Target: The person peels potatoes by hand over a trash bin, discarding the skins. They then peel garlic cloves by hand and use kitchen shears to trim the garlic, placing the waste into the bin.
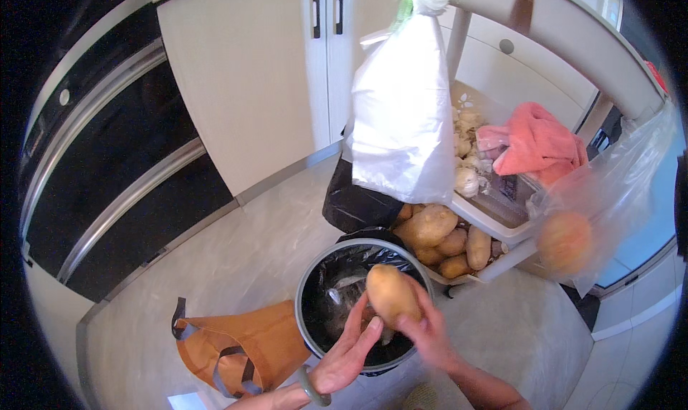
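Note:
A potato [392, 297] is in my right hand [427, 329], gripped at its right side and lower end, above a round bin [302, 324]. Black plastic lines the bin; its contents are partly hidden by my hands. My left hand [344, 353], with a bangle [313, 387] at the wrist, is at the potato's lower left. Its thumb and fingers are apart, and the fingertips are close to the potato or touching it. Behind the bin, several potatoes [430, 227] fill the lower level of a rack.
Left of the bin lies an orange-brown bag [258, 335] with dark handles. Garlic bulbs [467, 168] and a pink cloth [537, 141] are in the upper rack basket [502, 228]. A white plastic bag [403, 114] hangs in front; a clear bag [634, 179] holds a round orange thing [564, 242].

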`<state>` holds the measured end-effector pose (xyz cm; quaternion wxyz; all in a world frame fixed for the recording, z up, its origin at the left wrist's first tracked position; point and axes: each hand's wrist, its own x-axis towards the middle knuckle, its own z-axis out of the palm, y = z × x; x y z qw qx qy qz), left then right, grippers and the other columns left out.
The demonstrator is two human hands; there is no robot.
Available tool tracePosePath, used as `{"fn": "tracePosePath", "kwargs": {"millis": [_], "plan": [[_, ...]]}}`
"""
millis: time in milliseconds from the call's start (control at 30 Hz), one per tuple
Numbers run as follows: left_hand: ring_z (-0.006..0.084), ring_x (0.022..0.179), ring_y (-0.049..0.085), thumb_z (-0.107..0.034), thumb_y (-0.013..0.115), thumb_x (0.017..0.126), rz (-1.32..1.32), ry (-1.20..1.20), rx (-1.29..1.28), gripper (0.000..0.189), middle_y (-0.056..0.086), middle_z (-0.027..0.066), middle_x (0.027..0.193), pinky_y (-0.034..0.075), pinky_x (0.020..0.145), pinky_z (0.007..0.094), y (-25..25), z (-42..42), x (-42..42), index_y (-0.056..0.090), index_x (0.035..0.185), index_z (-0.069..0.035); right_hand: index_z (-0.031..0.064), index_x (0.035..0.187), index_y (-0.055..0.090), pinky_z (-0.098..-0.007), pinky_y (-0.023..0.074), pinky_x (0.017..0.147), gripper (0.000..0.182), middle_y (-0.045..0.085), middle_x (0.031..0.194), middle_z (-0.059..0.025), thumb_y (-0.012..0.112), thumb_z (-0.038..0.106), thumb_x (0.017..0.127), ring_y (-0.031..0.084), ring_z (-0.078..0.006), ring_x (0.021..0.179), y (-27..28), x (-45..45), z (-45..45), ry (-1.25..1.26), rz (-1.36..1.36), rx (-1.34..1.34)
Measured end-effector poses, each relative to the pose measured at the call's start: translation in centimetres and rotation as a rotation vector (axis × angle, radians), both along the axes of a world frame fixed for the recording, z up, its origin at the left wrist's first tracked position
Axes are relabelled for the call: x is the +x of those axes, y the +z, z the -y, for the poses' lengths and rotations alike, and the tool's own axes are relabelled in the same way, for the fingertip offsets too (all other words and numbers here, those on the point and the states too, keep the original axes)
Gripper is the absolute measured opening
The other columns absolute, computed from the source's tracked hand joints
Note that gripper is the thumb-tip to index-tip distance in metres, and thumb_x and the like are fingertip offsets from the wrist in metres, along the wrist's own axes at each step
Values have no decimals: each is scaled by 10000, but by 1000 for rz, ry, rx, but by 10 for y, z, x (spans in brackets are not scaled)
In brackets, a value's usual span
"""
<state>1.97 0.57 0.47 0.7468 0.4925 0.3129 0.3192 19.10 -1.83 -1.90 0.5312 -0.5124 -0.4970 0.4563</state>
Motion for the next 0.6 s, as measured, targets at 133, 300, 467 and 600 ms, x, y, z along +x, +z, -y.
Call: {"fn": "tracePosePath", "kwargs": {"millis": [133, 300, 467, 600], "plan": [[304, 1335, 308, -250, 417, 998, -342, 35, 634, 373, 369, 172, 1386, 242, 1112, 384, 5, -35, 19, 479, 1307, -50, 8, 1380, 374, -307, 463, 858, 578, 578, 1183, -133, 541, 314, 919, 584, -196, 1023, -9, 42, -10, -201, -157, 8], [333, 1115, 446, -222, 514, 930, -638, 18, 1313, 334, 414, 115, 1418, 358, 1011, 427, 6, -112, 64, 545, 1218, -54, 6, 1324, 426, -274, 463, 623, 500, 621, 1060, -121, 476, 335, 950, 632, -173, 765, 1, 65, -19, -298, -96, -46], [247, 1124, 425, -334, 561, 867, -1391, 197, 1524, 441, 532, 55, 1260, 354, 917, 343, -15, -169, 71, 576, 1215, -64, 20, 1344, 391, -277, 460, 642, 504, 603, 1098, -113, 476, 325, 952, 626, -182, 813, -17, 85, -17, -404, -201, -135], [268, 1177, 401, -347, 610, 828, -1413, 359, 1433, 535, 491, 93, 1305, 349, 955, 359, -20, -174, 45, 538, 1245, -20, 20, 1393, 353, -298, 494, 764, 539, 533, 1237, -142, 511, 285, 951, 603, -204, 974, -20, 85, -40, -562, -416, -4]]}}
